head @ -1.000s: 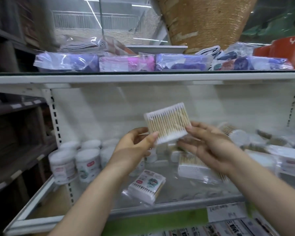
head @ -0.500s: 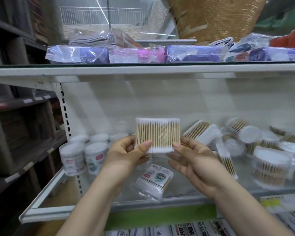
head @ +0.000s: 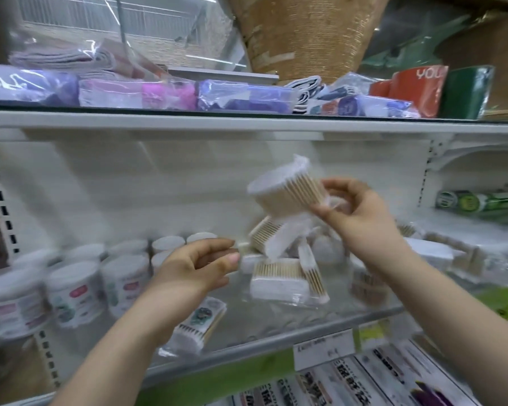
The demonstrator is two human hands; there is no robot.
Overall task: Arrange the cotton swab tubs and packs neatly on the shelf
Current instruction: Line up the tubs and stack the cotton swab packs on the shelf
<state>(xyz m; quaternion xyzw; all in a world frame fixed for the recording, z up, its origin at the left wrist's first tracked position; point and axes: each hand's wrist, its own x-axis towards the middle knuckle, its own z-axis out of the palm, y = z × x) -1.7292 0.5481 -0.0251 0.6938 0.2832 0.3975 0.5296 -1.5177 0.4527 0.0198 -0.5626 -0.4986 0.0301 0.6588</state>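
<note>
- Leftmost, white lidded tubs (head: 71,291) of cotton swabs stand upright in rows on the glass shelf (head: 276,326); about eight show, but blur and the frame edge hide any exact count, and their labels cannot be read.
- Next, the left hand (head: 200,266) hovers above the shelf with fingers loosely curled and thumb forward, holding nothing; part of the tub row is hidden behind it.
- Under that wrist, one flat printed pack (head: 198,325) lies near the shelf's front edge, partly covered by the forearm.
- At centre, loose clear packs (head: 279,281) of wooden-stemmed swabs lie jumbled, some flat, some leaning; about four can be made out.
- Above them, the right hand (head: 361,215) pinches the plastic wrap at one end of a round bundle (head: 288,190), which hangs tilted in the air in front of the white back panel (head: 129,186).
- Right of that arm, more packs smear into blur, uncountable.
- Overhead, an upper shelf (head: 247,123) carries wrapped purple and pink goods (head: 165,93).
</note>
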